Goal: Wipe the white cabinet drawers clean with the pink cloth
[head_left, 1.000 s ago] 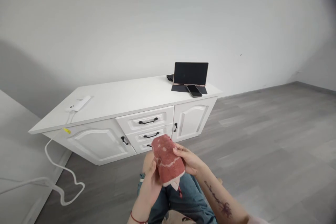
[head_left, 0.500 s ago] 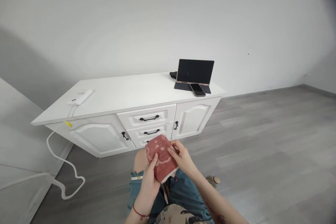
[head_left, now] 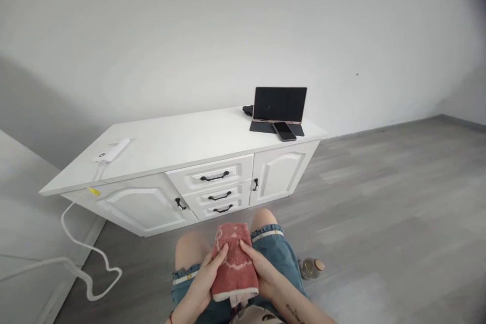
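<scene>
A folded red towel [head_left: 234,276] with a pale line pattern and a white edge is held above my lap, between my knees. My left hand [head_left: 207,274] grips its left side, thumb lying on top and the other fingers hidden beneath. On the right side my right hand [head_left: 262,268] grips it the same way, its thumb pressed on the upper face. Under the towel are my blue shorts [head_left: 279,253] with ruffled hems.
Ahead stands a white cabinet [head_left: 182,136] with drawers and doors. On it are a tablet [head_left: 279,104] propped on its cover, a phone [head_left: 284,131] and a white power strip [head_left: 112,151] with a cable hanging off the left. A corked glass jar [head_left: 311,268] is on the floor at my right.
The towel has come down nearer my lap and turned more upright. My right hand has shifted from its upper right corner to its right side. Both knees now show.
</scene>
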{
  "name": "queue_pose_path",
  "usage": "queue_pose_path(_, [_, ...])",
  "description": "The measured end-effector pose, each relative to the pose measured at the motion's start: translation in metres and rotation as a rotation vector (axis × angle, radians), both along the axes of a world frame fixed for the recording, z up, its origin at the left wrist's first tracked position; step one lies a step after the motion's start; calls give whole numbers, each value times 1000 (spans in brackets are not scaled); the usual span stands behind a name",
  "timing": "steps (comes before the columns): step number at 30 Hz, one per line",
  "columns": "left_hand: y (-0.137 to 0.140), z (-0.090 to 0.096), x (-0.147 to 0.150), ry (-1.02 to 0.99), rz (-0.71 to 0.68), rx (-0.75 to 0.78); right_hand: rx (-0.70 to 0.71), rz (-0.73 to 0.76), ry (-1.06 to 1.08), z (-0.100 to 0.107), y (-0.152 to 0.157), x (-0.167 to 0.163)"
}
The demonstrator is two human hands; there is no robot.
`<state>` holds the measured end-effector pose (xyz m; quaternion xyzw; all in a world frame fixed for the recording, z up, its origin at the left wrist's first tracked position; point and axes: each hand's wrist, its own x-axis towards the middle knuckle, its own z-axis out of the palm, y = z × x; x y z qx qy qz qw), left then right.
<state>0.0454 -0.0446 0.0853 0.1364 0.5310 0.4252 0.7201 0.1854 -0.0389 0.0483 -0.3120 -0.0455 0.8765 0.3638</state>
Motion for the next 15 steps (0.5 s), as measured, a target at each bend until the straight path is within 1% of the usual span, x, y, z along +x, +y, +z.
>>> queue_pose_path(3, [2, -5, -4, -4, -64, 7, -44, -18, 65, -10, -4, -6])
queue_pose_path(6, [11, -11, -8, -40, -105, 65, -20, -55, 68, -12, -2, -2])
queue_pose_path(8, [29, -15, -12, -62, -111, 100, 4, -84, 53, -11, 2, 9])
queue_pose_path(10, [58, -16, -17, -79, -69, 123, 19, -99, 34, -9, 7, 24])
queue_pose_path(11, [77, -16, -19, -86, 7, 133, 26, -102, 22, -8, 9, 32])
queue_pose_path(13, [118, -15, -21, -107, 219, 153, 43, -97, -13, -6, 10, 45])
queue_pose_path(15, [160, -15, -21, -106, 390, 77, 62, -66, -48, -4, 7, 54])
